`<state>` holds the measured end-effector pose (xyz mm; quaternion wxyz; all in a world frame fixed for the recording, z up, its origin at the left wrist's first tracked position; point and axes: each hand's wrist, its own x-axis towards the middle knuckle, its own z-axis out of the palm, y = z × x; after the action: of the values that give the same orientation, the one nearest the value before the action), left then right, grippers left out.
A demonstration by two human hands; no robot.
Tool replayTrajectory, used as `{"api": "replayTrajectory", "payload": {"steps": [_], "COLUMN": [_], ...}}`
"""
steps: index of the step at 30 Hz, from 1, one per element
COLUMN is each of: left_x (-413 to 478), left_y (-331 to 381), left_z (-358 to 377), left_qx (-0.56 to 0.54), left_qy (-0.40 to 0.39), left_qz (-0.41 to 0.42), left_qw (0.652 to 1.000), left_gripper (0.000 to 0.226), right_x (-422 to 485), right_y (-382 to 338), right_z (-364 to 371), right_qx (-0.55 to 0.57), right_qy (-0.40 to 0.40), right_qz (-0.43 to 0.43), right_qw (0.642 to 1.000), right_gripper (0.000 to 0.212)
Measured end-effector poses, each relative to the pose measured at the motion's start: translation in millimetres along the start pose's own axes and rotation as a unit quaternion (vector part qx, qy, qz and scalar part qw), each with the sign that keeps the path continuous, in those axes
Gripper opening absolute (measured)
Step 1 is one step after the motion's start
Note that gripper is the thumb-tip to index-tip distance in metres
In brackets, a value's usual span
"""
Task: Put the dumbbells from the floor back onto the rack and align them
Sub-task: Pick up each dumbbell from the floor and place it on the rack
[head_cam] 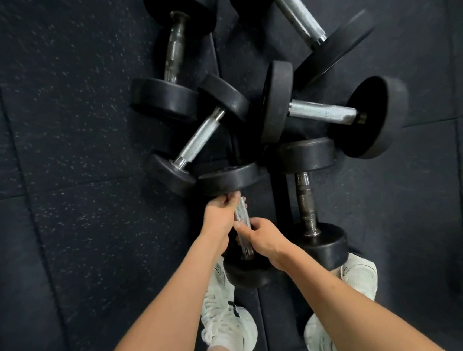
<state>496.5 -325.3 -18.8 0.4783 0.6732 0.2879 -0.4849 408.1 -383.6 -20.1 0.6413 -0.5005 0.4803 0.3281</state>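
Head view cuts off two top dumbbells at the frame edge; rack not visible, motion blur softens the pile. Lower centre, the dumbbell (242, 222) lies on the floor (82, 161) between white shoes (224, 317), its handle partly hidden. Left hand (220, 216) and right hand (261, 236) both curl fingers closed round that handle.
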Motion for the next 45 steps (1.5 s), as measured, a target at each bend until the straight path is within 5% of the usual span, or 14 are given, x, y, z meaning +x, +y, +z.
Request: {"api": "replayTrajectory", "payload": {"steps": [13,23,35,45], "left_x": [-316,-581,-715,-725], "left_y": [113,216,262,243], "left_z": [-25,-104,-288,-471], "left_qx": [-0.082,-0.196,-0.331,-0.345], "left_qy": [0.047,0.135,0.222,0.313], "left_qz": [0.031,0.135,0.218,0.215], "left_qw": [0.995,0.962,0.891,0.858], "left_gripper": [0.021,0.029,0.032,0.033], "right_x": [-319,-585,-689,-696], "right_y": [-122,-254,-342,-364], "right_z": [-1,52,230,419], "right_qx": [-0.173,-0.321,-0.471,-0.543], "right_qy": [0.004,-0.048,-0.094,-0.147], "right_qz": [-0.035,-0.166,-0.286,-0.304], "right_qw": [0.984,0.931,0.83,0.769], "right_gripper": [0.045,0.046,0.048,0.052]}}
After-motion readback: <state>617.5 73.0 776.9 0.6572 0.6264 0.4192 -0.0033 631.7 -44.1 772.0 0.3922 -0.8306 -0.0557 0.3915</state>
